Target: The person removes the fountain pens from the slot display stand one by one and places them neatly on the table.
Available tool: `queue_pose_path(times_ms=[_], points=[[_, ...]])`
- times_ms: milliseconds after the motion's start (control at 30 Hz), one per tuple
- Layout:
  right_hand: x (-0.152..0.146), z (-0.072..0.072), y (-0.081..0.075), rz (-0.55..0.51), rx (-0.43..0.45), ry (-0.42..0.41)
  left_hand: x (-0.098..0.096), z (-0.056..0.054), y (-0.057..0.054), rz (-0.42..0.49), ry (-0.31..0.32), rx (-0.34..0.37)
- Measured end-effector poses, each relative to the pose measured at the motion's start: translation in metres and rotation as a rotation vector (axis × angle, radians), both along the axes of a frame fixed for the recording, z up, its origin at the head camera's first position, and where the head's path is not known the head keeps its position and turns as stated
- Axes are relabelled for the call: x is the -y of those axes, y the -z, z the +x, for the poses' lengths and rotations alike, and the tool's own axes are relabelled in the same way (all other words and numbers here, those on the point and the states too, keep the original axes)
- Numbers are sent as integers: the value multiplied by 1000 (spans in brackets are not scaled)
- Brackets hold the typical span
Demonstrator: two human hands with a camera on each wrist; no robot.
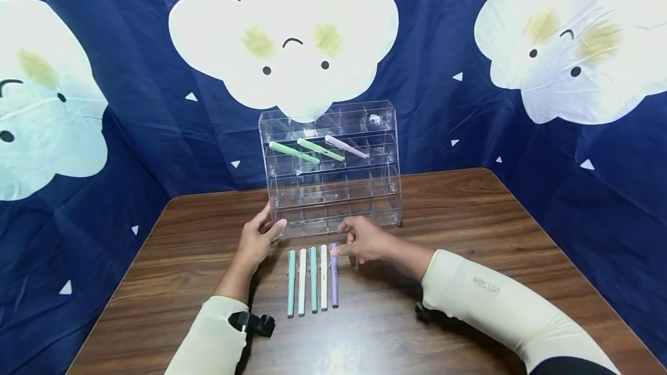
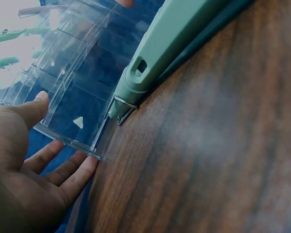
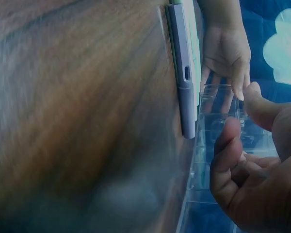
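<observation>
My left hand [image 1: 257,243] rests at the lower left corner of a clear tiered rack [image 1: 333,187], its fairly straight fingers touching the side. In the left wrist view the thumb [image 2: 36,109] lies over the front. My right hand [image 1: 367,240] hovers in front of the rack with bent, parted fingers, near the clip end of a purple pen [image 1: 334,282]. The right wrist view shows a gap between these fingers and the pen [image 3: 182,73]. Left of it lie a white pen [image 1: 324,276], a mint pen [image 1: 313,279], another white pen [image 1: 302,282] and another mint pen [image 1: 291,283].
On the rack's upper tier lean a green pen [image 1: 294,152], a light green pen [image 1: 320,149] and a lilac pen [image 1: 347,147]. The wooden table [image 1: 443,207] ends at a blue curtain [image 1: 438,132] with white clouds. Cameras sit on both wrists.
</observation>
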State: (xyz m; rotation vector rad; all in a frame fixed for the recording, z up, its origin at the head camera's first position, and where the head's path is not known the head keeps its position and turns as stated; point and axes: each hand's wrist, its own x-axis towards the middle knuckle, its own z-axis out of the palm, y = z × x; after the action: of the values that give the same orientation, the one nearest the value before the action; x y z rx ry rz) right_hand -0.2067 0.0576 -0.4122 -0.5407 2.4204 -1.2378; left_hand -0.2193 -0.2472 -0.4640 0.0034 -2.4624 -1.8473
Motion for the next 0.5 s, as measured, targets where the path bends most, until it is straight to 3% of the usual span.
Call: queue_pose_path(times_ms=[267,500], points=[[-6,-7,-29,71,-125,40,-2,-1,-1,14,4,15],[-13,-28,-57,-26,-183,12,-3,-1,0,25,-5,14]])
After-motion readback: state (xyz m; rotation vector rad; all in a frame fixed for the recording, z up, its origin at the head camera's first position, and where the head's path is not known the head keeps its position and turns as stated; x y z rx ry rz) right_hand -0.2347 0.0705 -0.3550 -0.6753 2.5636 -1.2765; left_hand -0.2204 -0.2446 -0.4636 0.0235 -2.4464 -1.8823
